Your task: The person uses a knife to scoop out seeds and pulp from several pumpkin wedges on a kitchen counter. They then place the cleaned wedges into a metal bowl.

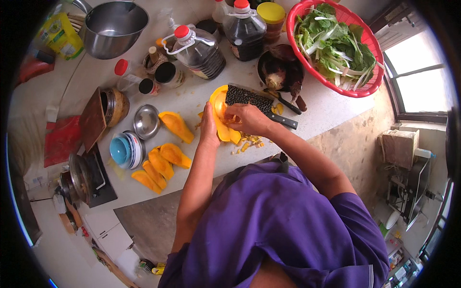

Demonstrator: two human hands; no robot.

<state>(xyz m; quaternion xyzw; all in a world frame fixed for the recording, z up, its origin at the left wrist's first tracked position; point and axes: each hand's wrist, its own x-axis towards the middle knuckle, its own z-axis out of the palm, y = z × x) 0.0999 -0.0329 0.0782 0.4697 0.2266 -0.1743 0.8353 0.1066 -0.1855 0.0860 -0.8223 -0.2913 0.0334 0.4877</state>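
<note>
A hollow piece of orange pumpkin [218,97] stands on the white counter, its cut inside facing my right hand. Along its left side my left hand [209,124] is pressed, steadying it. The fingers of my right hand [248,117] reach into the hollow; whether they pinch pulp is hidden. Just behind lies a cleaver [250,97] with a dark patterned blade and black handle. Small peel scraps [248,143] are scattered near the counter's front edge. To the left rest several cut pumpkin wedges [160,163] and a single larger wedge [177,126].
A steel bowl [146,121] and stacked bowls [120,150] stand left. Large jugs of dark liquid [201,54] and jars line the back. A knife [288,104] lies by a dark bowl of vegetables [275,73]. A red basket [378,72] of leafy greens is back right.
</note>
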